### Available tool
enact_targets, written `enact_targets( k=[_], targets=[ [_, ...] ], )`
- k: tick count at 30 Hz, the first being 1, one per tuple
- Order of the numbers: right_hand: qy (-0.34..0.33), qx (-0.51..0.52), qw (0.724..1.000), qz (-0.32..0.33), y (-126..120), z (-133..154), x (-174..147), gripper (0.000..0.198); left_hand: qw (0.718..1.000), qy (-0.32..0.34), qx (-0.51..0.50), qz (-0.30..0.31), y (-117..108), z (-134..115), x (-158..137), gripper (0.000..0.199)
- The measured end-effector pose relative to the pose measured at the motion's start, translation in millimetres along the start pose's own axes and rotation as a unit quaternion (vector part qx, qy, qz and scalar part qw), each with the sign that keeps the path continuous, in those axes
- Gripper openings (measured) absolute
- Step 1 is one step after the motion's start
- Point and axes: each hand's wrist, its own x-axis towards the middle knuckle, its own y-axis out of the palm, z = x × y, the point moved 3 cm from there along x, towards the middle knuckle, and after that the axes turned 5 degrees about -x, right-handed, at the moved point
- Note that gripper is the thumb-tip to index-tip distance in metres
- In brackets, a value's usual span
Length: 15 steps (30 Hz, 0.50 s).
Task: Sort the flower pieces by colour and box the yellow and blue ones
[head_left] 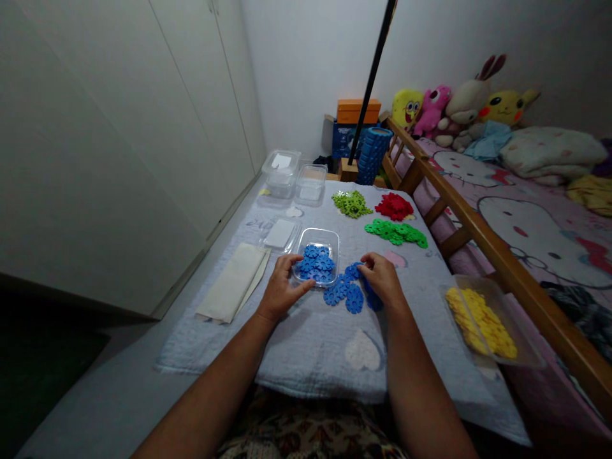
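My left hand [281, 291] grips the near left corner of a clear plastic container [337, 245], with the thumb along its front and the fingers at its left side. Inside the container lie several blue snowflake discs [316, 262], toothed round pieces. To its right, more blue snowflake discs [354, 298] are spread loose on the cloth. My right hand [384, 279] is over this loose group, thumb and fingers pinched on a blue disc at the group's far edge. The palm hides part of the discs under it.
Light green [351, 204], red [394, 206] and green piles [396, 233] of discs lie at the back right. A container of yellow discs [482, 322] stands at the right edge by the wooden bed rail [459, 241]. Stacked clear containers [282, 182], a lid [281, 234] and folded cloth [234, 284] are left.
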Motion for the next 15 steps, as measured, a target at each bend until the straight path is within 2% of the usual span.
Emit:
enact_targets(
  k=[4, 9, 12, 15],
  targets=[
    [-0.002, 0.01, 1.0, -0.004, 0, -1, 1, 0.012, 1.0, -0.002, 0.0, -0.002, 0, -1, 0, 0.05],
    [0.005, 0.129, 0.992, -0.006, -3, 5, -1, 0.013, 1.0, 0.002, 0.004, -0.003, -1, -3, 0, 0.05],
    [-0.026, 0.201, 0.977, -0.065, -8, 19, -5, 0.017, 1.0, 0.001, 0.005, -0.001, 0, -2, 0, 0.05],
    [-0.096, 0.209, 0.965, -0.124, -10, 41, -13, 0.014, 1.0, 0.001, 0.006, 0.0, 0, 0, -1, 0.051]
  ],
)
